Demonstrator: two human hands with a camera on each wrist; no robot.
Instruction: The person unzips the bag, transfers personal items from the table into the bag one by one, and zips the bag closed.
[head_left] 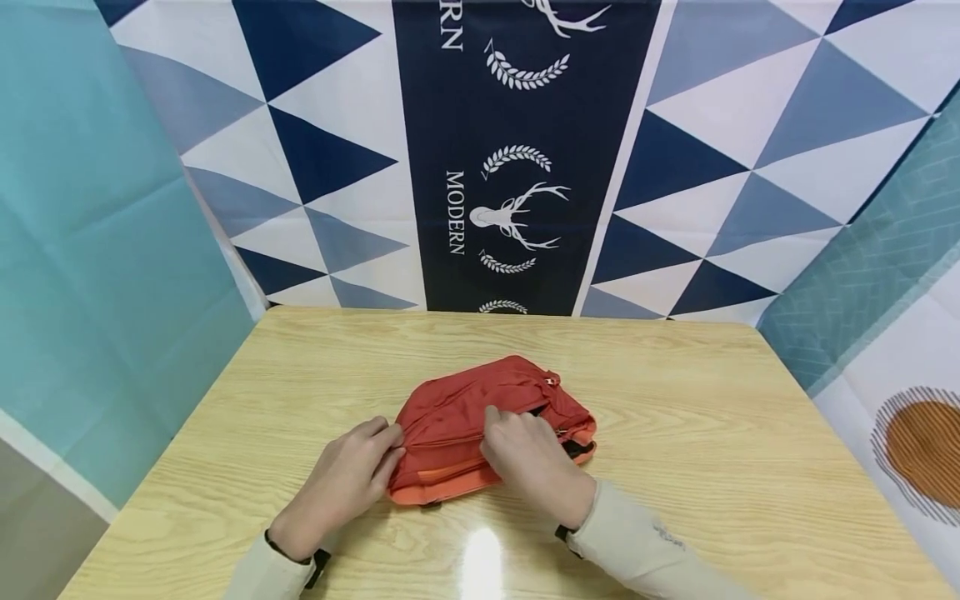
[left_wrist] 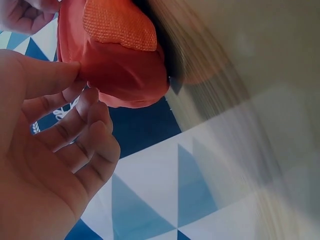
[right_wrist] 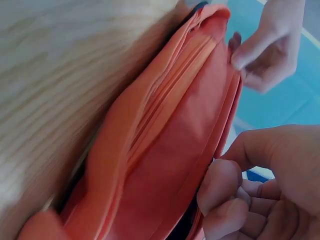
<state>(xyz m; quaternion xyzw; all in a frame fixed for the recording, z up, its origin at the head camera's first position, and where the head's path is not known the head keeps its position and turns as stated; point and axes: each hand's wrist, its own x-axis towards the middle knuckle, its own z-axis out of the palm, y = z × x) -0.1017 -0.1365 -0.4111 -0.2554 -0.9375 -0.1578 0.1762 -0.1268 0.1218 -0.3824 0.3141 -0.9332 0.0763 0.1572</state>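
Observation:
A red bag (head_left: 465,400) with orange trim lies on the table in the head view. My left hand (head_left: 352,467) pinches its left end between thumb and fingers, and the left wrist view has the red fabric (left_wrist: 125,75) at the thumb tip. Along the bag's upper zipper, my right hand (head_left: 532,458) pinches at the zipper line, where the fingertips hide the pull. A dark gap (right_wrist: 185,222) shows in the zipper just behind those fingers in the right wrist view. An orange zipper strip (right_wrist: 172,95) runs lower on the bag's side.
The bag rests on a wooden table (head_left: 690,433). Behind the table hangs a patterned cloth (head_left: 330,150) with triangles and a dark deer panel. Teal cloth (head_left: 90,217) hangs at the left side, and another cloth (head_left: 885,333) at the right.

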